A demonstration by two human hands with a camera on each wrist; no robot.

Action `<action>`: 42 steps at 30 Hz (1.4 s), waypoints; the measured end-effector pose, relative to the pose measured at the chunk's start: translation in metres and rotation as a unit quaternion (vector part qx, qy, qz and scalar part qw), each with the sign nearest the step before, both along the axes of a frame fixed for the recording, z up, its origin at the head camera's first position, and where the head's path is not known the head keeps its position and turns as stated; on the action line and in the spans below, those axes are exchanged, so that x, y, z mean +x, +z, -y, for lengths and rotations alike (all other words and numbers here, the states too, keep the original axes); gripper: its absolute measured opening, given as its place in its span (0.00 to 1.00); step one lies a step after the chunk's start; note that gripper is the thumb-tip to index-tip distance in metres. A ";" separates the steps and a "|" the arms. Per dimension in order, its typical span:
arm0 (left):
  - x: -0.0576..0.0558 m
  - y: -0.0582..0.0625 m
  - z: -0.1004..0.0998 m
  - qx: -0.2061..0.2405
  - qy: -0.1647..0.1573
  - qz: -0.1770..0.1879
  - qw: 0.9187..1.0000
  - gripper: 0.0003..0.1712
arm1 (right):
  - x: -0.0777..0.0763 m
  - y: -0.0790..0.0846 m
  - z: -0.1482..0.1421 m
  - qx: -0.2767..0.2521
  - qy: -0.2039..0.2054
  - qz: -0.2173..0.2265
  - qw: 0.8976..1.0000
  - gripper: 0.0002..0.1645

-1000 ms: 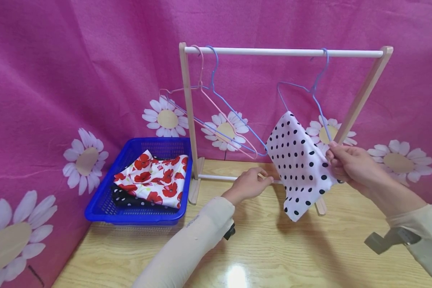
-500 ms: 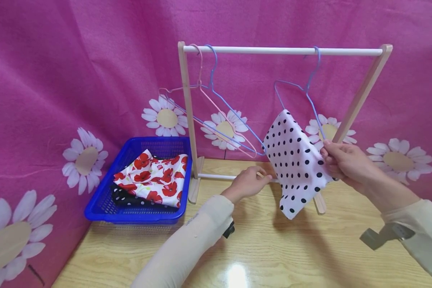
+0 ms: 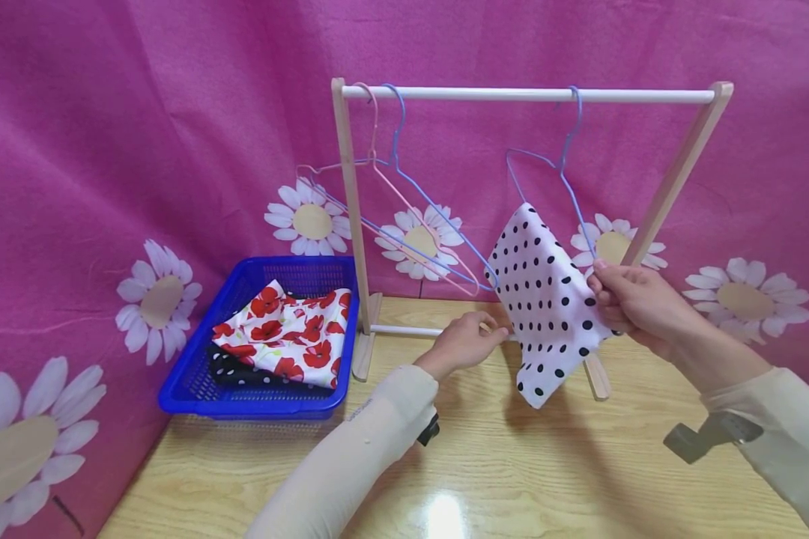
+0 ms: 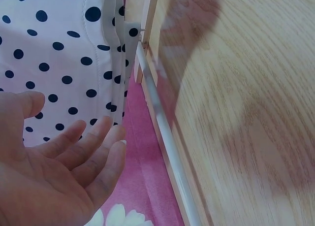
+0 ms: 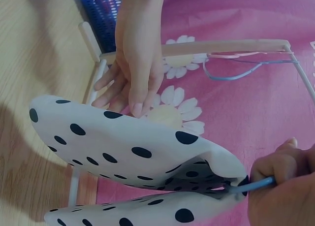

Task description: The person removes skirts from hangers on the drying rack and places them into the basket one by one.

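A white cloth with black polka dots (image 3: 542,303) hangs folded over the lower bar of a blue hanger (image 3: 566,176), whose hook sits on the rack's top rail. At that hanger's near corner my right hand (image 3: 637,299) pinches the blue wire. In the right wrist view the wire (image 5: 253,185) runs into the fold of the cloth beside the fingers. My left hand (image 3: 468,340) is just left of the cloth, fingers loosely bent and holding nothing. The left wrist view shows its palm and relaxed fingers (image 4: 98,159) beside the cloth's edge.
The wooden rack's white top rail (image 3: 472,93) also carries a pink hanger (image 3: 404,193) and another blue hanger (image 3: 438,206) at its left end. Left of the rack stands a blue basket (image 3: 189,374) with a red-flowered cloth (image 3: 290,337) over a black dotted one (image 3: 243,372).
My right hand has moved left, sliding the blue hanger and the polka-dot cloth left along the rail. My left hand has stayed nearly in place.
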State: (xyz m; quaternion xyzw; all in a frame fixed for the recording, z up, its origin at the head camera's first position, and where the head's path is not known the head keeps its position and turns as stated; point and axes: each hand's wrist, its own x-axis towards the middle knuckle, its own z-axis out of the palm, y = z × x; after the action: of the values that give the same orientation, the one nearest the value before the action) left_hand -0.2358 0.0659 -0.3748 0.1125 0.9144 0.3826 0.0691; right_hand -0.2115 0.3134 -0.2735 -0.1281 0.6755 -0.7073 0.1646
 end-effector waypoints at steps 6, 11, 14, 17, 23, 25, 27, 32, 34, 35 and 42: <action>-0.001 -0.003 -0.001 0.008 0.010 0.003 1.000 0.23 | 0.000 0.002 0.007 0.017 0.014 -0.012 1.000 0.25; -0.001 -0.004 0.000 0.016 0.012 -0.002 1.000 0.23 | 0.000 0.003 0.011 0.026 0.022 -0.023 0.999 0.25; -0.001 -0.005 0.002 0.017 0.020 0.003 1.000 0.22 | -0.001 0.003 0.011 0.036 0.021 -0.032 0.999 0.25; -0.001 -0.007 0.004 0.019 0.032 0.010 0.999 0.20 | -0.003 0.004 0.011 0.059 0.012 -0.041 0.997 0.25; -0.003 -0.014 0.010 0.021 0.046 0.012 0.999 0.20 | -0.008 0.005 0.008 0.088 0.001 -0.047 0.995 0.25; -0.004 -0.017 0.012 0.023 0.046 0.006 0.999 0.21 | -0.009 0.005 0.006 0.097 -0.003 -0.047 0.994 0.25; -0.004 -0.019 0.014 0.031 0.042 0.002 0.999 0.20 | -0.011 0.006 0.004 0.108 -0.010 -0.046 0.993 0.26; -0.005 -0.022 0.017 0.038 0.039 -0.003 0.999 0.19 | -0.015 0.009 -0.003 0.135 -0.012 -0.047 0.990 0.27; -0.006 -0.023 0.018 0.036 0.042 -0.003 0.998 0.20 | -0.017 0.011 -0.005 0.143 -0.008 -0.050 0.988 0.27; -0.006 -0.024 0.018 0.037 0.043 -0.002 0.998 0.20 | -0.017 0.011 -0.006 0.145 -0.006 -0.053 0.988 0.27; -0.007 -0.032 0.015 0.091 0.057 0.038 0.993 0.15 | -0.017 0.014 -0.007 0.133 -0.007 -0.041 0.990 0.27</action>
State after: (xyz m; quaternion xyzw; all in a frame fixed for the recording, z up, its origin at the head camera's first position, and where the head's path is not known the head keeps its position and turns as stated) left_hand -0.2424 0.0509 -0.4065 0.0511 0.8774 0.4716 0.0710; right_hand -0.2285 0.3200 -0.2595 -0.1293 0.7707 -0.6063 0.1472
